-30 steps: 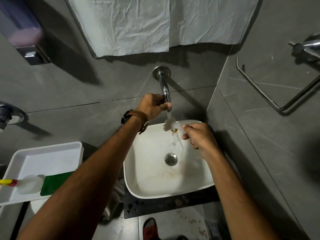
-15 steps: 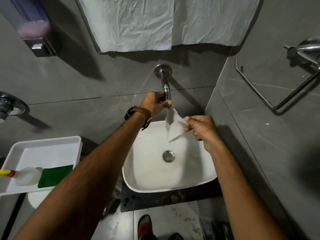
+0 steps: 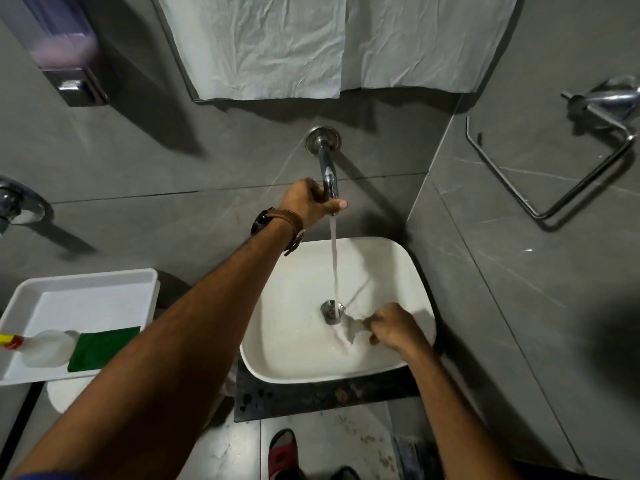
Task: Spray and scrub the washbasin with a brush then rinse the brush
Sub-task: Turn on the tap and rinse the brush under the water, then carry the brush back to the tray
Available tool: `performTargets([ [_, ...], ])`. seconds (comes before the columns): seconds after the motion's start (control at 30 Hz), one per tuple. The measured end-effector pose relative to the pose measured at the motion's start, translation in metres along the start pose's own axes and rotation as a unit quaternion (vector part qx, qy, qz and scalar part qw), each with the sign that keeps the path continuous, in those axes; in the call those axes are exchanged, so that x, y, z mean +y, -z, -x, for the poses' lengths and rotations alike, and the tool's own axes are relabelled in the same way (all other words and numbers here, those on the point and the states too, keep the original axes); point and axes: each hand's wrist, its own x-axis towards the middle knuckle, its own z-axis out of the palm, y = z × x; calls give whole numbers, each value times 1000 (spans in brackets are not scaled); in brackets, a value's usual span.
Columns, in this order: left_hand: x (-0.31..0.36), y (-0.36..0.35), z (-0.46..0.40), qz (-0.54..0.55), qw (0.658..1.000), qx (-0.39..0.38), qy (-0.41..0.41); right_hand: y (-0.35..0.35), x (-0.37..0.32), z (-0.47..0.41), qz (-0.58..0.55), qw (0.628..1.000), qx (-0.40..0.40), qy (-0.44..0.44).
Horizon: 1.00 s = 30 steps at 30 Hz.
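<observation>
Washbasin (image 3: 398, 271), white, rounded-square, on dark counter (image 3: 311, 396); tap running.

Left hand (image 3: 308, 202) closed around end of chrome wall tap (image 3: 327, 168), brown-strapped watch (image 3: 277, 225) on wrist. Stream of water (image 3: 334, 258) falling straight to drain (image 3: 332, 310). Right hand (image 3: 393, 327) down inside basin, right of drain, closed on brush (image 3: 349, 329); pale, blurred brush head pointing toward drain, low over wet basin floor, contact not clear. White tray (image 3: 86, 282) to left, holding spray bottle (image 3: 45, 346) lying on side, touching green pad (image 3: 104, 348). Soap dispenser (image 3: 65, 46) upper left on grey tiled wall; wrinkled white sheet (image 3: 329, 43) above tap; chrome ring holder (image 3: 554, 168) on right wall. Red sandal (image 3: 282, 455) on floor below.
</observation>
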Motion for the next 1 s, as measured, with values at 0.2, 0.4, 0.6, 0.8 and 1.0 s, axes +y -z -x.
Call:
performTargets([
  [0.2, -2, -23, 7, 24, 994, 108, 22, -3, -4, 9, 4, 995, 83, 55],
  [0.4, -11, -30, 14, 74, 988, 134, 7, 11, -22, 17, -9, 986, 142, 88],
  [0.6, -67, -27, 55, 44, 983, 176, -26, 1, -38, 23, 72, 986, 129, 76],
  [0.8, -152, 3, 102, -23, 976, 218, 5, -37, -85, 25, 84, 983, 85, 138],
  [1.0, -234, 70, 133, 11, 946, 301, 121, -106, -162, 16, 64, 973, 25, 218],
])
